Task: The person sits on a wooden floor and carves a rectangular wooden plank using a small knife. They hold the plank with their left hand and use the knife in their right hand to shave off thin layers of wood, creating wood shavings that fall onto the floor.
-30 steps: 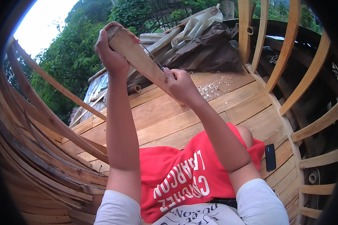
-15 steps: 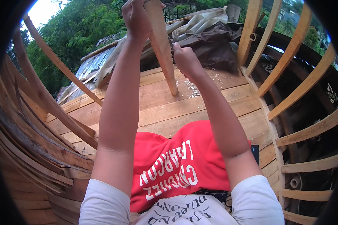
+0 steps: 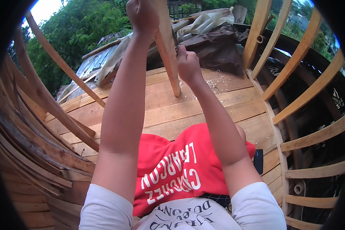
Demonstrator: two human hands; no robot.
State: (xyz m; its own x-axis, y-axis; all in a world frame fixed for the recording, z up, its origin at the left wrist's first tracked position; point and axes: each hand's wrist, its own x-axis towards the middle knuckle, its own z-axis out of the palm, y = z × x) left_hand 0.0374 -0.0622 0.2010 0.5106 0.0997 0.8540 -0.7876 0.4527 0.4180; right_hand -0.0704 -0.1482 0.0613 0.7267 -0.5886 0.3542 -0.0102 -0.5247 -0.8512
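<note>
A tapered piece of wood (image 3: 168,57) stands on end, slightly tilted, its narrow foot on the floor boards and its top beyond the upper edge. High on its left side is my left hand (image 3: 143,18), closed on it. My right hand (image 3: 189,65) is a closed fist just right of the wood, thumb uppermost. From it a thin dark blade (image 3: 175,39) runs up along the wood's right edge; its handle is hidden in the fist. Pale wood shavings (image 3: 215,83) lie on the boards behind that hand.
The wooden floor (image 3: 157,119) runs between slatted rails (image 3: 314,138) on the right and stacked curved timber (image 3: 34,142) on the left. Dark plastic sheeting (image 3: 218,46) lies at the far edge. A black phone-like object (image 3: 258,161) rests beside my right knee.
My right hand has shifted slightly left and down, closer to the wood's edge. The left hand has stayed on the wood and sits a little lower in the picture.
</note>
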